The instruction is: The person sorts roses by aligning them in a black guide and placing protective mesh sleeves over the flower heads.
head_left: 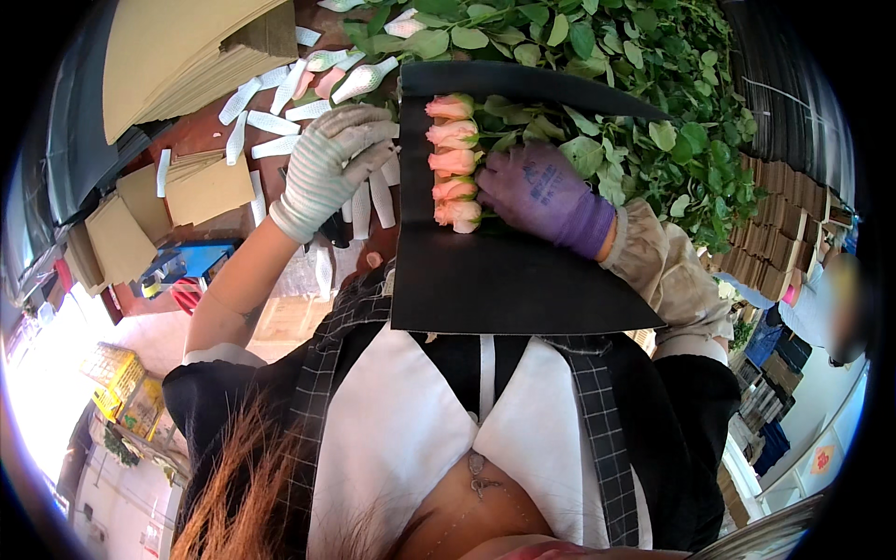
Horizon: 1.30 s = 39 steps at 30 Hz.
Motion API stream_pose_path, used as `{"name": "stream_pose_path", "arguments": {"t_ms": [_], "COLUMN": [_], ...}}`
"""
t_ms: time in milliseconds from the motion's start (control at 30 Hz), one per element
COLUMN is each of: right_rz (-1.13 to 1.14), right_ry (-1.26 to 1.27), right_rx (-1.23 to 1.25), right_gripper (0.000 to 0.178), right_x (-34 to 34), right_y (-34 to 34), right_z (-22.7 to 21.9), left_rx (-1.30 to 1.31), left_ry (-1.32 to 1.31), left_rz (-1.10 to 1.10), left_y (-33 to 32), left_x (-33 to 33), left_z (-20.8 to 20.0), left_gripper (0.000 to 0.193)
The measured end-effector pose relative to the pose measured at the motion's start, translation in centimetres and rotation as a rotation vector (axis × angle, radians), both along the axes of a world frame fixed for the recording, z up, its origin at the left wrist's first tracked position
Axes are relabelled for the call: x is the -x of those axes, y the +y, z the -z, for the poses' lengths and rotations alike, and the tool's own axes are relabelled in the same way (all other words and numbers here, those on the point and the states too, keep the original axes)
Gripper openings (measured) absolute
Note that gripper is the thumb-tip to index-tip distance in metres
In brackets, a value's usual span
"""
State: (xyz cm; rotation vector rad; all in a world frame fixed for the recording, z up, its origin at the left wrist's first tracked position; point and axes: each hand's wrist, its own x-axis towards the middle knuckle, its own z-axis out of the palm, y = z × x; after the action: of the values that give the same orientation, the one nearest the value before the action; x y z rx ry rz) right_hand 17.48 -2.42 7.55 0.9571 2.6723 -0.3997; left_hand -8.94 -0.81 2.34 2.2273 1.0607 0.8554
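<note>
Black sheet (504,280) carries pink roses (454,161); right hand (541,191) fingers flat on stems, left hand (331,163) fingers loosely curled, empty.

Five pink roses (453,161) lie in a column on one black sheet (504,280). Two gloved grips: one white (331,168) at 10 o'clock of the roses, one purple (541,191) at 3 o'clock. Roughly a dozen white sleeves (271,123) lie at 10 o'clock.

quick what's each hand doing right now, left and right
Left hand: white glove, fingers curled loosely, holding nothing visible.
Right hand: purple glove, pressing the row of pink roses onto the black sheet.
</note>
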Motion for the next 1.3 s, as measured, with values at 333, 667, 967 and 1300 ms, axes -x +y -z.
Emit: {"name": "stream_pose_path", "arguments": {"t_ms": [333,667,967,1300], "right_rz": [-0.044,0.041,0.813,-0.023], "right_ry": [-0.022,-0.051,0.395,0.932], "right_rx": [-0.059,0.153,0.548,0.576], "right_gripper": [0.02,0.036,0.01,0.036], "right_x": [-0.2,0.1,-17.4,-3.3], "right_y": [-0.1,0.8,-7.5,-2.4], "right_z": [0.9,-1.7,-8.7,-7.0], "left_rx": [-0.213,-0.16,-0.141,-0.281], "left_ry": [0.133,0.213,0.123,0.213], "left_rz": [0.243,0.247,0.229,0.11], "left_y": [0.2,0.1,-0.6,-0.4], "left_x": [-5.5,-5.7,-6.0,-4.8], "left_z": [-0.8,-0.6,0.5,4.6], "left_gripper": [0.037,0.053,0.058,0.041]}}
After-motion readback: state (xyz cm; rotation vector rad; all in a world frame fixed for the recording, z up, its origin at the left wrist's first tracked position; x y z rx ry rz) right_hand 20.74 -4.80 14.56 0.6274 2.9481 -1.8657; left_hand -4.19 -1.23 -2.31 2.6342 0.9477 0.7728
